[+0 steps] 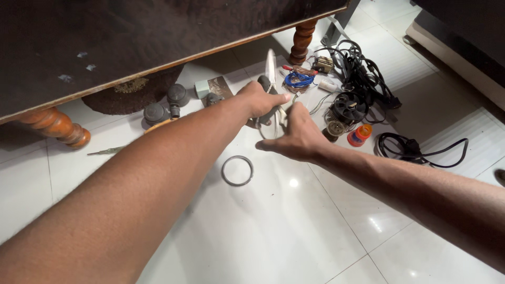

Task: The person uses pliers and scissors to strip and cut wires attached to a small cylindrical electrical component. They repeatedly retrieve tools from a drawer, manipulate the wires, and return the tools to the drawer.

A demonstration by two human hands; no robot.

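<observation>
My left hand (259, 100) is closed around a grey-handled white appliance (271, 71) that stands on edge on the white tiled floor. My right hand (296, 134) grips the lower part of the same appliance from the right, fingers curled under it. A metal ring (237, 170) lies flat on the tiles just in front of both hands. How the appliance's underside looks is hidden by my hands.
A dark wooden table top (105, 47) with turned legs (301, 44) overhangs at the left. Black cables (363, 73), a small fan (348, 107), a blue wire coil (300, 80), an orange-capped spool (360, 134), grey round parts (176, 94) and a screwdriver (108, 151) litter the floor.
</observation>
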